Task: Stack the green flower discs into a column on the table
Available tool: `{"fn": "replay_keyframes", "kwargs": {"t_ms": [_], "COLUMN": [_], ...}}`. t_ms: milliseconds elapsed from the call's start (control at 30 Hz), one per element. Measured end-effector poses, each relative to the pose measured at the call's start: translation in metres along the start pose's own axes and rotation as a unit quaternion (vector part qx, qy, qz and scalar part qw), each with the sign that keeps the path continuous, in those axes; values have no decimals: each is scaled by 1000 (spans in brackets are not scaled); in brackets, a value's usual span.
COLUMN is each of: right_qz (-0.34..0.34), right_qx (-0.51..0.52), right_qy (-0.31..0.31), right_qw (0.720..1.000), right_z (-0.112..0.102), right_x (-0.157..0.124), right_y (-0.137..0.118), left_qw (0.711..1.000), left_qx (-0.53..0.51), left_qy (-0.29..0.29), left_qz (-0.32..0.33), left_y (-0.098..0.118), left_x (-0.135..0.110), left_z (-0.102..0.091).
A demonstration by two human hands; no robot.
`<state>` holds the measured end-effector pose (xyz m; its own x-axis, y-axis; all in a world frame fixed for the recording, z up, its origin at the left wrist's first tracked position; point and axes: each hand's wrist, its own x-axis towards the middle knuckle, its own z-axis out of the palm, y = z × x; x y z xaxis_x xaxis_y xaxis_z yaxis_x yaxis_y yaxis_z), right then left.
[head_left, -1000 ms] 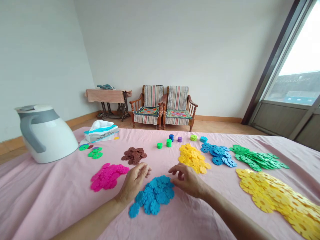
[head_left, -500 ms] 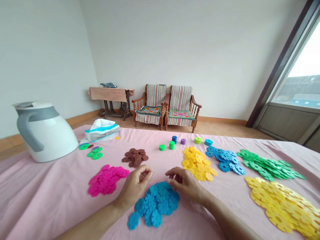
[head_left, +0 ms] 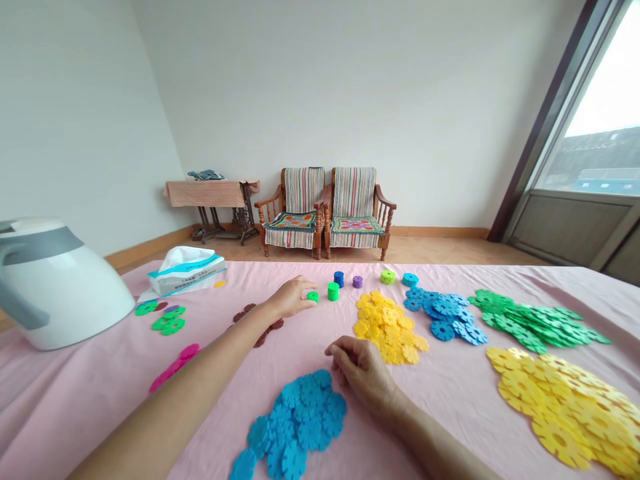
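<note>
My left hand (head_left: 293,297) reaches far across the pink cloth (head_left: 125,407), its fingers pinched against a low green stack (head_left: 313,297). A taller green stack (head_left: 333,291), a blue stack (head_left: 339,279) and a purple stack (head_left: 357,281) stand just beyond it. My right hand (head_left: 363,373) rests curled on the cloth at the upper right edge of a pile of light-blue flower discs (head_left: 300,420). What its fingers hold is hidden. My left forearm covers part of a brown disc pile (head_left: 263,337) and a pink disc pile (head_left: 173,367).
More disc piles lie to the right: yellow (head_left: 387,327), blue (head_left: 445,313), green (head_left: 530,320) and a large yellow one (head_left: 570,400). A white kettle (head_left: 55,293), a tissue box (head_left: 185,270) and loose green discs (head_left: 167,319) are at left. Lime (head_left: 387,276) and teal (head_left: 409,279) stacks stand at the back.
My left hand left the light-blue pile and stretched forward to the low green stack. My right hand stayed by the pile, fingers curled tighter. The camera turned slightly left.
</note>
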<state>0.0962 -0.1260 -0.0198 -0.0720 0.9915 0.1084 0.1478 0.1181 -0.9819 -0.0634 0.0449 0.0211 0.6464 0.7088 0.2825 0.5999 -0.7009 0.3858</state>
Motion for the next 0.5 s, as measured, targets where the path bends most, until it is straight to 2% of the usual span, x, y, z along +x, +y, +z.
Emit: {"fn": "replay_keyframes", "kwargs": {"t_ms": [233, 500], "right_qz": [-49, -63], "right_qx": [-90, -113], "right_qy": [17, 11], "right_qw": [995, 992], "right_z": [-3, -4], "right_x": [0, 0], "right_y": [1, -2], "left_qw": [999, 998], "left_qx": [2, 16], "left_qy": [-42, -65], "left_qz": [21, 17], "left_y": [-7, -9], "left_x": [19, 27], "left_z": [8, 10]}}
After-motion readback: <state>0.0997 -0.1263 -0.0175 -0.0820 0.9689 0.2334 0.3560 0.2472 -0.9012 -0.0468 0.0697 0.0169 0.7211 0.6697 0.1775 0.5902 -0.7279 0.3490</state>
